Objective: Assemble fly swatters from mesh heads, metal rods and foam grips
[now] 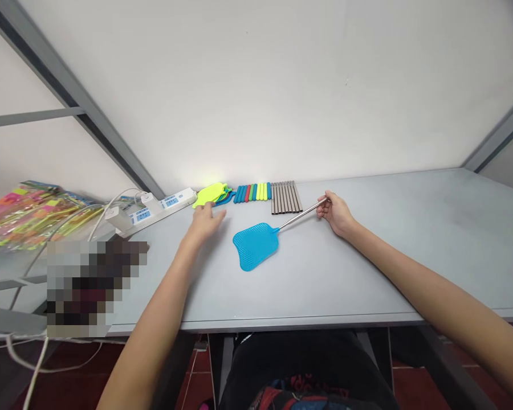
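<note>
Both bare forearms forward, left hand (207, 220) open, right hand (336, 214) with fingers curled

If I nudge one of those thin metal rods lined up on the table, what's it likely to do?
The metal rods look slim and round, so one would probably roll if pushed sideways. Their straight, shiny metal look suggests they'd stay stiff and perhaps feel a little slippery.

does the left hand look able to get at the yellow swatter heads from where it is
Likely yes: the left hand looks empty and hovers just in front of the yellow swatter heads, with nothing visible between them.
</note>
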### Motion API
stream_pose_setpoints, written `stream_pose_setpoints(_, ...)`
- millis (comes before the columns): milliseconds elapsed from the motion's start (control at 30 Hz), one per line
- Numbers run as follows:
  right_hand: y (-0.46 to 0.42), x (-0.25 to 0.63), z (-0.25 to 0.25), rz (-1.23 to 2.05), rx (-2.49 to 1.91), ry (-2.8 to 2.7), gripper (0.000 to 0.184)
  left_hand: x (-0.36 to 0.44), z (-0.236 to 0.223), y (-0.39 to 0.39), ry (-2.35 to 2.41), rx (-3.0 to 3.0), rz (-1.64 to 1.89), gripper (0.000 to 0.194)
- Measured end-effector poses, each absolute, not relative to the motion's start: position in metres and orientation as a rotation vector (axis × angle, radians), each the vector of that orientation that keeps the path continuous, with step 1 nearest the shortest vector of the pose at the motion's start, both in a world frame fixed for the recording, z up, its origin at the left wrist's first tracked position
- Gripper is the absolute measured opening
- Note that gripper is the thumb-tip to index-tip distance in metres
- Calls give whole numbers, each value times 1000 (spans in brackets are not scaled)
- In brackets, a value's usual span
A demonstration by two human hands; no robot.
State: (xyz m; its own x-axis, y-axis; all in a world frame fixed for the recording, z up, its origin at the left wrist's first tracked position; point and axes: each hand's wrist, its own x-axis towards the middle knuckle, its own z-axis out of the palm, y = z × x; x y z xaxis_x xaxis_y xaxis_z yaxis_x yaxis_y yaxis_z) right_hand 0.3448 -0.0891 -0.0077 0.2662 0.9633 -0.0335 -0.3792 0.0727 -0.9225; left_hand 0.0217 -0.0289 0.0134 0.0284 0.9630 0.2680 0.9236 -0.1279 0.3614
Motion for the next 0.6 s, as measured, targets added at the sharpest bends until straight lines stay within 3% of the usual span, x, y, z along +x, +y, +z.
stream_pose_setpoints(600,-92,342,-6,1138,-1061,-749,26,-118,-5,-47,2264,2174,660,52)
